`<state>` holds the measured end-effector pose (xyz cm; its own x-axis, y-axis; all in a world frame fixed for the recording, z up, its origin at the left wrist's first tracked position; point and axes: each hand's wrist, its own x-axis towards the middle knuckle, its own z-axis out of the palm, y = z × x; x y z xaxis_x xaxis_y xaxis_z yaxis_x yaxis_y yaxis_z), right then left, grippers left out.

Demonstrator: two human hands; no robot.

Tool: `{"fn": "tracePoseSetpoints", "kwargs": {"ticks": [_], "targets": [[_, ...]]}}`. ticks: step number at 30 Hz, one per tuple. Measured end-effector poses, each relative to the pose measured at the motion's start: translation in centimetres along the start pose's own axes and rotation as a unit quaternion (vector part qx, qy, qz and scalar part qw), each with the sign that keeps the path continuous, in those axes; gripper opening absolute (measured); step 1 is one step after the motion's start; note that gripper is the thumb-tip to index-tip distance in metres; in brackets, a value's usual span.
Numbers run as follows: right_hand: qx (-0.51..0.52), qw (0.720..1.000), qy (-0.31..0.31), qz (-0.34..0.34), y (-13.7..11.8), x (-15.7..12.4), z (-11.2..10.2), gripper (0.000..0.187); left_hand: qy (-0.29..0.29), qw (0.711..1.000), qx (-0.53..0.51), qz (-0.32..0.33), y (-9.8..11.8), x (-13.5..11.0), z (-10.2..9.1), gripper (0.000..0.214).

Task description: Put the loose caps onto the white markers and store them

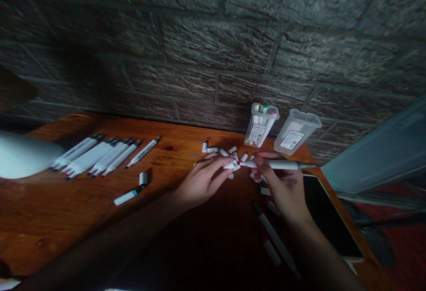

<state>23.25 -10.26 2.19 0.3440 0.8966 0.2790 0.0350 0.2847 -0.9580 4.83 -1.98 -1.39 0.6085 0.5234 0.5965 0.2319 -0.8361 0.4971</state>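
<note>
My left hand is closed, its thumb and fingers pinching a small white marker cap. My right hand grips a white marker held nearly level, its left end close to the cap; whether they touch I cannot tell. The marker's uncapped dark tip points right. Several loose white caps with coloured ends lie around and behind both hands. Below my right hand rest another marker and a white piece with a red end, both in shadow.
Several white markers lie side by side at the left of the wooden table. Nearer sit a teal-ended white piece and an upright cap. Against the brick wall stand a box with markers and another clear box. A dark tablet lies right.
</note>
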Motion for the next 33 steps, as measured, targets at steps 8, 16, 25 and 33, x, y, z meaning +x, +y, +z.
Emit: {"fn": "tracePoseSetpoints", "kwargs": {"ticks": [8,16,25,33], "targets": [[-0.130,0.986,-0.025,-0.097,0.7,-0.2,0.2,0.006,0.001,0.999,0.015,0.035,-0.4,0.0,0.3,0.022],[-0.132,0.985,0.029,-0.108,0.3,0.0,-0.5,0.005,0.047,0.999,0.009,0.019,0.4,0.0,-0.2,0.019],[-0.137,0.981,-0.039,-0.128,0.5,-0.5,0.2,0.007,0.023,0.999,0.001,0.030,-0.5,-0.1,0.2,0.022],[-0.168,0.973,-0.049,-0.152,0.8,-0.6,0.5,0.009,0.024,0.999,-0.011,0.048,-0.3,-0.2,0.3,0.023]]}}
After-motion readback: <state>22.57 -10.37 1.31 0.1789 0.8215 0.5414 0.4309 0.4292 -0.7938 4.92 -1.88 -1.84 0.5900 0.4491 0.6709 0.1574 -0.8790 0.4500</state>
